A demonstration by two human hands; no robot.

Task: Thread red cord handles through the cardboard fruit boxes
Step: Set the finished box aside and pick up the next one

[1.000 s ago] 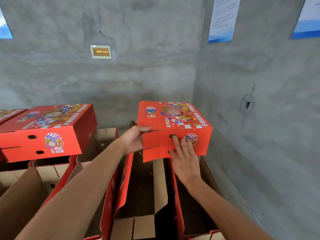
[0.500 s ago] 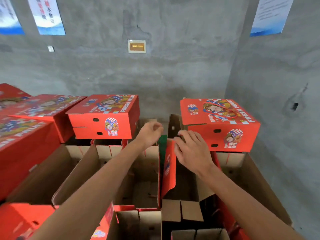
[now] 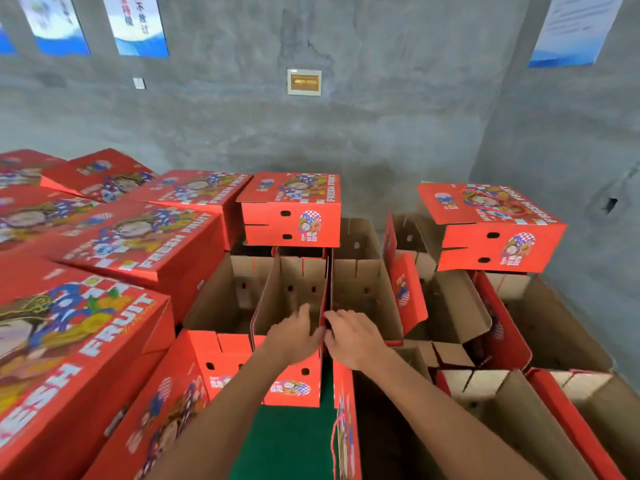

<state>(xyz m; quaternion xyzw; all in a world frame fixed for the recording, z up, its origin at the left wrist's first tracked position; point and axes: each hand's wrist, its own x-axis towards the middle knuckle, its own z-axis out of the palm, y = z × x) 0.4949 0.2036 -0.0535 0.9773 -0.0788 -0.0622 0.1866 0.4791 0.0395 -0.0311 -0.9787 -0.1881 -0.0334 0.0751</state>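
Note:
Both hands meet at the upright wall (image 3: 326,299) of an open fruit box (image 3: 294,289), brown inside and red outside, at the middle of the view. My left hand (image 3: 294,332) grips the wall's top edge from the left, and my right hand (image 3: 353,336) curls its fingers over the same edge from the right. A closed red box (image 3: 485,233) sits on open boxes at the right, with a red cord handle (image 3: 498,202) lying across its printed top. A thin red cord (image 3: 334,441) hangs along a box side near the bottom.
Another closed red box (image 3: 294,213) rests on open boxes behind my hands. Several closed boxes (image 3: 104,244) are stacked at the left. Open boxes (image 3: 540,403) with raised flaps fill the right and front. Grey concrete walls (image 3: 571,140) close in behind and on the right.
Both hands let go of the closed box at the right and moved left onto the open box's wall. The view swung left, bringing the left stack into sight.

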